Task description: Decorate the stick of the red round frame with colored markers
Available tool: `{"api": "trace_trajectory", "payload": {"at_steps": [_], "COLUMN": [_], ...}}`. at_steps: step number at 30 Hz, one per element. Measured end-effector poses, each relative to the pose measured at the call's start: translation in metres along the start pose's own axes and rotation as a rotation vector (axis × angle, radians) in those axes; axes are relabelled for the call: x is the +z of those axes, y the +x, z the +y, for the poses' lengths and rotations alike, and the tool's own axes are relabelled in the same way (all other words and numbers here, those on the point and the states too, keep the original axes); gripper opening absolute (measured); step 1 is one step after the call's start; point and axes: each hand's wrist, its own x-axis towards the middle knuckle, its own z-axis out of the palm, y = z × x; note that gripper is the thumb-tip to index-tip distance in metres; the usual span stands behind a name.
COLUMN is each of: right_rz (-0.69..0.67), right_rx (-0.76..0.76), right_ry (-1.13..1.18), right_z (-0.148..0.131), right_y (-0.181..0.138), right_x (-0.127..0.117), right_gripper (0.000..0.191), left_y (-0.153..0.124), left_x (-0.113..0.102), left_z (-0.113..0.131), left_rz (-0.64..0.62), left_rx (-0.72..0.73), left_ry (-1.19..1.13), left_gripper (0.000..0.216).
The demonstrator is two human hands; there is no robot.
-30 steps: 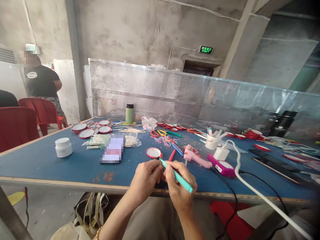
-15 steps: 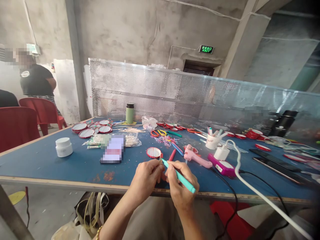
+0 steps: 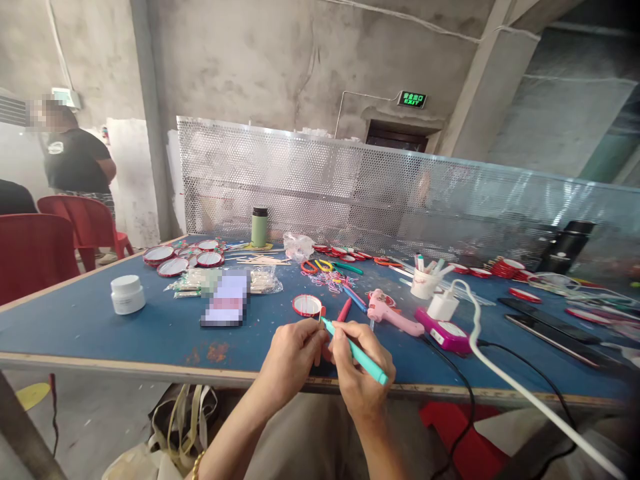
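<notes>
My right hand [image 3: 361, 370] grips a teal marker pen [image 3: 356, 352], its tip pointing up-left toward my left hand. My left hand [image 3: 293, 357] is closed in a pinch on a thin wooden stick [image 3: 319, 341] held upright at the near edge of the blue table [image 3: 100, 327]. The pen tip touches or nearly touches the top of the stick. A small round red-rimmed mirror [image 3: 307, 305] lies on the table just beyond both hands. A red pen [image 3: 344, 310] lies beside it.
A pink glue gun [image 3: 389, 312], a purple device [image 3: 445, 332] with a white charger and cables, a cup of pens [image 3: 424, 280], a phone [image 3: 226, 300], a white jar [image 3: 127, 294], a green bottle [image 3: 259, 227] and several red-rimmed discs [image 3: 173, 257] lie around. A person [image 3: 75, 163] stands far left near red chairs.
My hands stay nearly in place; the pen shifts very slightly against the stick. The person at far left shifts a little.
</notes>
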Motion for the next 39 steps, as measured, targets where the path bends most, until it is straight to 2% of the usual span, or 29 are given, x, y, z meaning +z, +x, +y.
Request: {"api": "trace_trajectory", "payload": {"at_steps": [11,28,39], "right_rz": [0.022,0.023,0.038], "right_rx": [0.037,-0.032,0.035], "right_ry": [0.012,0.005,0.013], "right_z": [0.0002,-0.0014,0.0023], "right_y": [-0.0029,0.0003,-0.0035], "right_x": [-0.0005,0.0002,0.0003], "right_gripper": [0.014,0.011,0.012], "left_y": [0.0017,0.0003,0.0025], "left_x": [0.0009,0.0006,0.0020], "left_z": [-0.0042,-0.0017,-0.0069], "left_rz": [-0.002,0.006,0.004], "left_rx": [0.019,0.008,0.030], "left_ry": [-0.020,-0.024,-0.044], "left_gripper": [0.036,0.037,0.036]}}
